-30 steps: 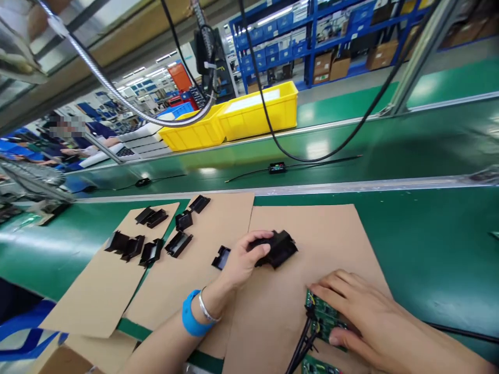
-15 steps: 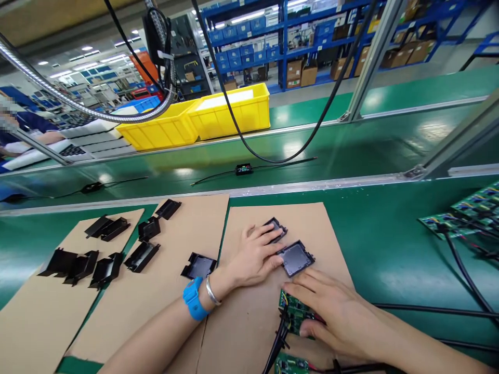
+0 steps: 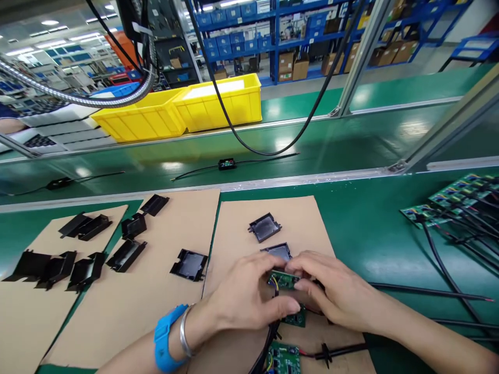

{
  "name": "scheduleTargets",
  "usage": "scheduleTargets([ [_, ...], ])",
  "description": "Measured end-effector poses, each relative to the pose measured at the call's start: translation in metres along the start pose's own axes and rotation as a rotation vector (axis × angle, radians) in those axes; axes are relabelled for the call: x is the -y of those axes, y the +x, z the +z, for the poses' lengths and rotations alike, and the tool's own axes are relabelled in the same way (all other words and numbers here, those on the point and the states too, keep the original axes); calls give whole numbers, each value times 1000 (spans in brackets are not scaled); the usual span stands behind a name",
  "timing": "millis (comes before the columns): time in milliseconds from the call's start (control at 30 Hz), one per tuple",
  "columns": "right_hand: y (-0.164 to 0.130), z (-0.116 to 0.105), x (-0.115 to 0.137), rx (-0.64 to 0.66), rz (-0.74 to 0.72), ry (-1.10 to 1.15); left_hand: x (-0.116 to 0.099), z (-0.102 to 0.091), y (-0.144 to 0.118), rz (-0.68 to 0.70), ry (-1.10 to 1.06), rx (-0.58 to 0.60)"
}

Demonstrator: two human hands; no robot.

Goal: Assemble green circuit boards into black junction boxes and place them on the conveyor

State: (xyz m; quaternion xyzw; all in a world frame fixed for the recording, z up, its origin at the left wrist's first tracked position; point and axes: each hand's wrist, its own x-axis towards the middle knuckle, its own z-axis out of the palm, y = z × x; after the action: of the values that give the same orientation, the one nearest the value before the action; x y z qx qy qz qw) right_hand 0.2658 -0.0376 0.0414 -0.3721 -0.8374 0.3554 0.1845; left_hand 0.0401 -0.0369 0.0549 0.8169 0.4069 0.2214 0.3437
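Both hands meet over a small green circuit board [image 3: 284, 279] with black wires, on the right cardboard sheet [image 3: 307, 218]. My left hand [image 3: 245, 298], with a blue wristband and a silver bangle, grips the board from the left. From the right, my right hand [image 3: 331, 291] pinches the same board. Just beyond the fingers lies a black plastic shell [image 3: 277, 252], partly hidden. A second black shell [image 3: 265, 227] lies open farther back. Another green board [image 3: 284, 358] lies near the sheet's front edge.
Several black plastic shells [image 3: 125, 254] lie on the left cardboard sheets. More green boards with wires [image 3: 452, 200] are piled at the right. A green conveyor belt [image 3: 351, 145] carries a small black module [image 3: 226, 164]. Two yellow bins [image 3: 179, 106] stand beyond it; cables hang overhead.
My left hand left the two black shells and came back to the circuit board. My right hand lifted the board toward the nearer shell. The view shifted right.
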Motion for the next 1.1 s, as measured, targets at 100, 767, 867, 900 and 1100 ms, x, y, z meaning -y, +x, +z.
scheduleTargets([
  [100,4,-5,2,-94,78,-34,-16,6,-1,-184,46,-24],
  [767,67,-36,6,152,-192,-638,17,-7,-12,-388,-227,-24],
  [867,69,-29,-6,230,-197,-597,25,4,-18,-288,90,-102],
  [900,70,-26,-10,235,-197,-584,28,7,-18,-273,135,-107],
  [1100,77,-15,-22,288,-316,-582,37,17,-16,-247,272,-105],
])
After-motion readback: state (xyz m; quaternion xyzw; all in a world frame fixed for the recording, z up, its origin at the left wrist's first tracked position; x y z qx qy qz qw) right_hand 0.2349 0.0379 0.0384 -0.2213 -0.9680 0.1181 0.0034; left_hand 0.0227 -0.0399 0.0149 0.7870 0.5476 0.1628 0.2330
